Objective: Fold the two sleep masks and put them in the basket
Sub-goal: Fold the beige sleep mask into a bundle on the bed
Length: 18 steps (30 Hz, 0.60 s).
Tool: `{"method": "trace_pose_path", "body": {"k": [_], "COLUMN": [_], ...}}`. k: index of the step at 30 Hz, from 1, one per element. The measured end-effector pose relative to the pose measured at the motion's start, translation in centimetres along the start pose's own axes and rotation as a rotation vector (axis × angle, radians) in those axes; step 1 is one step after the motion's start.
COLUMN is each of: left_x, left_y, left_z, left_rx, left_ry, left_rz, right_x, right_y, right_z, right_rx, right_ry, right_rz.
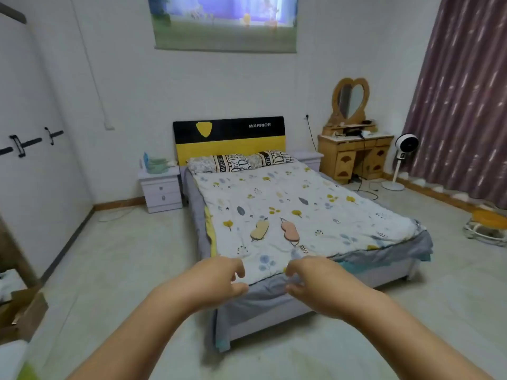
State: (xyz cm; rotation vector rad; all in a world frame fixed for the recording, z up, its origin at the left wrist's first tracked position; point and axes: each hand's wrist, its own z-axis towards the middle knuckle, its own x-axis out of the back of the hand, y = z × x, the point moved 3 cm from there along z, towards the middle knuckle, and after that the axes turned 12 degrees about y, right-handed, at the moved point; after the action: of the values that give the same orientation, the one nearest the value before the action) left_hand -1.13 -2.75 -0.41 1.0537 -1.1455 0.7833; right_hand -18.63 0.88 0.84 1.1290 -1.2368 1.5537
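Observation:
Two sleep masks lie flat and unfolded side by side on the bed's flowered quilt (288, 198), near its foot: a beige mask (259, 230) on the left and a pink mask (290, 230) on the right. My left hand (216, 279) and my right hand (315, 278) are stretched out in front of me over the foot of the bed, short of the masks. Both hands hold nothing, with fingers loosely curled and apart. A greenish basket (157, 165) stands on the left bedside table.
A white bedside table (162, 192) stands left of the bed, a wooden dresser (354, 157) with a heart mirror and a standing fan (403, 160) to the right. A curtain hangs at far right. A cardboard box (22, 314) sits at the left edge.

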Motion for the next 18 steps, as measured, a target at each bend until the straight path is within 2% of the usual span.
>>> {"method": "trace_pose_path", "body": {"k": [5, 11, 18], "left_x": [-2.0, -3.7, -4.8], "left_y": [0.1, 1.2, 0.1], "left_z": [4.8, 11.7, 18.1], "left_rx": [0.046, 0.066, 0.079], "left_ry": [-0.042, -0.056, -0.106], "left_rz": [-0.016, -0.013, -0.009], "right_x": [-1.4, -1.7, -3.3], "right_y": [3.7, 8.5, 11.0], "right_z": [3.9, 9.5, 16.4], "right_rx": [-0.029, -0.038, -0.025], "right_ry": [-0.046, -0.013, -0.05], "right_rz": [-0.036, -0.024, -0.005]}}
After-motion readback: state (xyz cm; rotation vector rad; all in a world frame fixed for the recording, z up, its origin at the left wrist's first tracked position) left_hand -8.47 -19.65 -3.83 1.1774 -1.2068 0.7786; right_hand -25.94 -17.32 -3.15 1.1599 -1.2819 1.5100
